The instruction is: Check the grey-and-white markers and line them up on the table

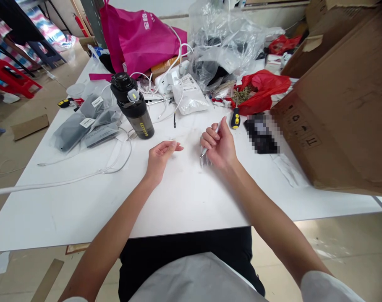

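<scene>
My right hand (221, 144) is above the white table (181, 205), its fingers wrapped round a slim white pen (204, 152) with a silver tip pointing down and to the left. Beneath that hand lie some small clear pieces (206, 161), partly hidden. To its left, my left hand (162, 158) has thumb and fingers pressed together; whatever may be between them is too small to make out. A black drink bottle (136, 111) stands beyond my left hand. Just past my right hand lies a screwdriver (235, 118) with a yellow and black handle.
Bagged grey items (73, 130) and white cables (84, 181) lie at left. Behind are a pink bag (137, 37), clear plastic bags (222, 37) and a red bag (269, 86). A large cardboard box (345, 109) borders the right, beside a blurred dark object (262, 134).
</scene>
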Demonstrator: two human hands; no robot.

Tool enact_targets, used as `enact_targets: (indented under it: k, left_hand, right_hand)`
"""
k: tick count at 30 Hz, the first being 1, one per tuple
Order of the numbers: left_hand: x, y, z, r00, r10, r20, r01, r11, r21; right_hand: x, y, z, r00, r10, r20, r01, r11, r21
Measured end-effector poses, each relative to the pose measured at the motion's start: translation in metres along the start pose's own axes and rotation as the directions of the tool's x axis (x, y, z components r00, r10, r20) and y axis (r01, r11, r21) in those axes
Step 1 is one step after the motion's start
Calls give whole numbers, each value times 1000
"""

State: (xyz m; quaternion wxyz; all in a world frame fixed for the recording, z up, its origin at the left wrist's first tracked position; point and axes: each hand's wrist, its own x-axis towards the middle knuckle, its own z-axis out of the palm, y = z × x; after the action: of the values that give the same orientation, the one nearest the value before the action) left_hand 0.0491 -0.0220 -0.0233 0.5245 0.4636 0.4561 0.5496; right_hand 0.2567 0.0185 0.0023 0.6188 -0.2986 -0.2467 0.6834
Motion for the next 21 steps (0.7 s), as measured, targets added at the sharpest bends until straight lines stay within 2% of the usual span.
enact_targets:
  k: [3, 6, 10, 16, 21]
  left_hand:
    - [0, -1, -1, 1000, -2, 7, 2, 1000, 16]
    - [-1, -2, 0, 1000, -13, 25, 13, 1000, 17]
    - [-2, -3, 1, 999, -26, 48, 26, 1000, 3]
    - [-2, -2, 1, 998, -17, 58, 18, 1000, -16]
    - [-1, -2, -1, 998, 11, 66, -11, 1000, -1]
  right_hand:
    - [1, -3, -9, 997, 73, -13, -73, 997, 27]
    - [2, -3, -15, 995, 98, -32, -95, 992, 81]
    - [2, -4, -16, 997, 80, -11, -78, 988, 132]
    - [0, -7, -16, 997, 79, 24, -80, 995, 66]
    - [0, -8, -15, 999, 4, 35, -5, 999, 36]
